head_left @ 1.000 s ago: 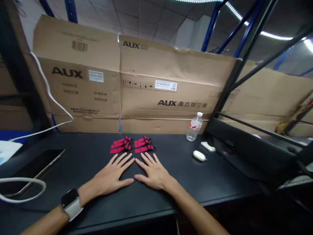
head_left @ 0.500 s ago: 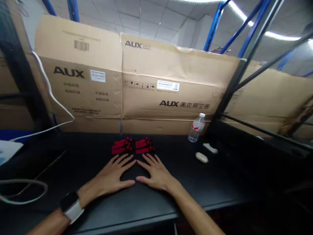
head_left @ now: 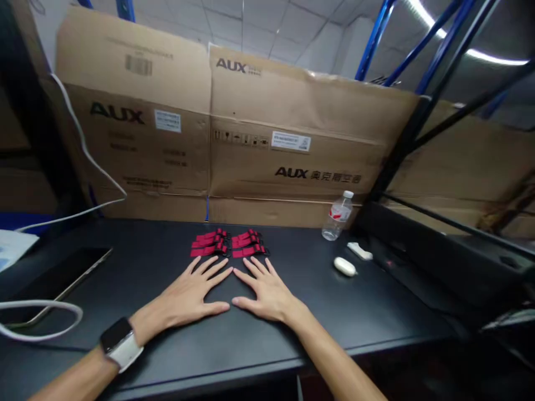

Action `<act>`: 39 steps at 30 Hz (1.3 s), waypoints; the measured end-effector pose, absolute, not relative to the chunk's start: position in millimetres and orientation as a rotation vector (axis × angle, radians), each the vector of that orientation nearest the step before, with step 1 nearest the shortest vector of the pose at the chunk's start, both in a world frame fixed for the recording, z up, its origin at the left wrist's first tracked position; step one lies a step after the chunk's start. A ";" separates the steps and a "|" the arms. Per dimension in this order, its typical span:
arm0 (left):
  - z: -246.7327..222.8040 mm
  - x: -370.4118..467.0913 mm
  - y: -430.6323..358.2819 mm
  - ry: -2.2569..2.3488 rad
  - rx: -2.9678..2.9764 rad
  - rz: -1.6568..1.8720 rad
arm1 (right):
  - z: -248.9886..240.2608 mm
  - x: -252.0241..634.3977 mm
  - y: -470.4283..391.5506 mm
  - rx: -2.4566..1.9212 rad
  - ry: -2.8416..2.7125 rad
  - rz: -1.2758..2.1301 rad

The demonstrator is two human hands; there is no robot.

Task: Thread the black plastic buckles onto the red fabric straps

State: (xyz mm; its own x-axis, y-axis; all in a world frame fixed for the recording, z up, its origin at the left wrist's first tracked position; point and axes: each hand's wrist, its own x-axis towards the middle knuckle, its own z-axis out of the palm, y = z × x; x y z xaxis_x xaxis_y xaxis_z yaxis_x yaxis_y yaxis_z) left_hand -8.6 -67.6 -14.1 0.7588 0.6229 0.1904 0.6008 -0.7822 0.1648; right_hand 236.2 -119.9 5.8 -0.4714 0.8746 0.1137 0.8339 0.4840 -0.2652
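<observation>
My left hand [head_left: 190, 294] lies flat on the black tabletop [head_left: 217, 348], fingers spread, holding nothing. Beside it my right hand [head_left: 265, 291] rests the same way, and the two index fingertips nearly meet. Just beyond the left fingertips is a group of red straps with black ends [head_left: 209, 243]. A second group of red straps [head_left: 247, 244] lies past the right fingertips, laid in short rows like the first. A watch [head_left: 121, 344] with a white band is on my left wrist.
Cardboard boxes [head_left: 167, 150] wall off the back. A clear plastic bottle [head_left: 336, 217] stands at the back right, near a white oval object [head_left: 345, 266] and a white elongated piece [head_left: 359, 251]. On the left are a phone-like dark slab [head_left: 62, 278] and a white cable [head_left: 77, 323].
The camera view has shifted slightly and the picture is sharper and darker. Both hands stay flat in the same place on the table, and the straps have not moved.
</observation>
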 end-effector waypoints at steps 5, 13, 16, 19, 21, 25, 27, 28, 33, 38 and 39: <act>-14.9 -7.5 -69.7 1.005 2.863 0.349 | 3.5 236.3 -119.2 -1.469 -2.534 0.237; -15.6 -7.1 -71.1 1.026 2.892 0.322 | 3.5 235.4 -119.2 -1.477 -2.597 0.218; -16.0 -7.3 -70.5 1.019 2.913 0.327 | 2.3 235.0 -119.0 -1.484 -2.595 0.202; -15.5 -7.3 -71.1 1.007 2.931 0.323 | 1.7 234.6 -118.8 -1.488 -2.601 0.189; -15.6 -7.0 -71.5 1.005 2.939 0.316 | 1.8 234.4 -118.8 -1.494 -2.610 0.177; -18.1 -6.1 -70.8 1.001 2.945 0.316 | 2.1 233.9 -118.9 -1.510 -2.616 0.165; -19.3 -5.9 -70.0 0.992 2.944 0.316 | 1.7 232.9 -118.6 -1.515 -2.611 0.171; -19.6 -5.9 -69.8 0.990 2.941 0.312 | 1.4 232.1 -118.3 -1.517 -2.606 0.175; -16.1 -5.6 -71.6 1.000 2.920 0.264 | 0.1 227.0 -117.4 -1.540 -2.587 0.197; -15.4 -5.1 -72.1 1.005 2.929 0.306 | 1.0 225.8 -118.2 -1.540 -2.576 0.208; -16.0 -5.0 -71.8 1.001 2.931 0.328 | 1.3 226.0 -118.3 -1.540 -2.575 0.213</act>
State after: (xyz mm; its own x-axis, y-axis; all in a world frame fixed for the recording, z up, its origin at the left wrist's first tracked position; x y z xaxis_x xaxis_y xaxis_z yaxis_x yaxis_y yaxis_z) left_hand -5.0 -71.8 -16.0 0.7714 0.6075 0.1895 0.6018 -0.7932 0.0930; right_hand 226.0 -118.3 1.3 -0.4693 0.8820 0.0424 0.8631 0.4683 -0.1892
